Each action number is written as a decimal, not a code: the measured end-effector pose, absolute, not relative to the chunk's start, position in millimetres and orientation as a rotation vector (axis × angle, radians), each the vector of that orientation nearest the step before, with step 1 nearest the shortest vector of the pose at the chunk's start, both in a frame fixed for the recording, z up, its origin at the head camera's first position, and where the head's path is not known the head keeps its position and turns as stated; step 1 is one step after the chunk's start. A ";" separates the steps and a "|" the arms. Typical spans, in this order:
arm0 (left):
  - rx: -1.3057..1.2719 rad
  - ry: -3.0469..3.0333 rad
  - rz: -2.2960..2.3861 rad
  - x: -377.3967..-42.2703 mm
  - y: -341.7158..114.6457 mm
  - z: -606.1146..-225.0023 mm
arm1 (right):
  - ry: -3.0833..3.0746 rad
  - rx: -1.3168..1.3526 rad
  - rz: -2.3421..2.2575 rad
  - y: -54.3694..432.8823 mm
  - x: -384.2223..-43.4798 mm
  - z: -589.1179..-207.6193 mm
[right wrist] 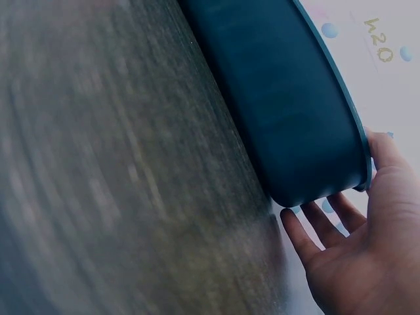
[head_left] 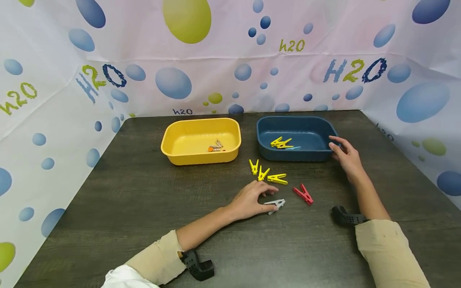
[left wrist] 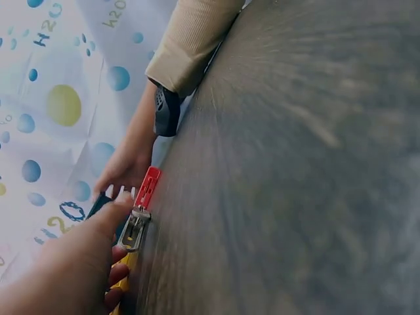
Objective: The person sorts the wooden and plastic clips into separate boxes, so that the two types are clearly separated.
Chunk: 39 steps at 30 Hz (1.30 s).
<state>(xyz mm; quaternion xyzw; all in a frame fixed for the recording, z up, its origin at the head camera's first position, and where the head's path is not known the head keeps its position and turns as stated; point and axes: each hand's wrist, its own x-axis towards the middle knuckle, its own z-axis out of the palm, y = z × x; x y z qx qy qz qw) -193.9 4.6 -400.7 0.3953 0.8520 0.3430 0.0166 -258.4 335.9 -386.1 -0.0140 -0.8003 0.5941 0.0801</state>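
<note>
My left hand (head_left: 250, 200) reaches low over the table, thumb tip at a light grey clothespin (head_left: 279, 203) and the other fingers spread apart from it. The left wrist view shows the thumb beside the clothespin's metal spring (left wrist: 134, 228), with a red clothespin (left wrist: 148, 186) just beyond. Three yellow clothespins (head_left: 277, 179) lie ahead of the left fingers. My right hand (head_left: 347, 158) holds the right end of a dark blue bin (head_left: 291, 155). In the right wrist view its thumb is over the rim and its fingers lie along the outer wall.
Several yellow clothespins (head_left: 282, 143) and a light blue one (head_left: 293, 148) lie inside the blue bin. Left of it stands a yellow bin (head_left: 199, 159) with a few small orange and wooden-looking pieces (head_left: 216, 148). A patterned sheet (head_left: 223, 52) hangs behind the dark table.
</note>
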 end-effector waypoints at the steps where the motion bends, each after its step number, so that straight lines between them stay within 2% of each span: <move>1: 1.237 2.658 1.045 -193.9 3.8 -401.4 | -2.390 -0.042 1.785 335.9 -258.2 -386.2; 14: 1.292 2.750 0.706 -188.1 3.1 -398.1 | -2.355 -0.022 1.827 336.7 -257.8 -383.5; 39: 1.228 2.665 0.882 -191.9 1.1 -400.4 | -2.421 -0.013 1.726 340.8 -259.1 -384.9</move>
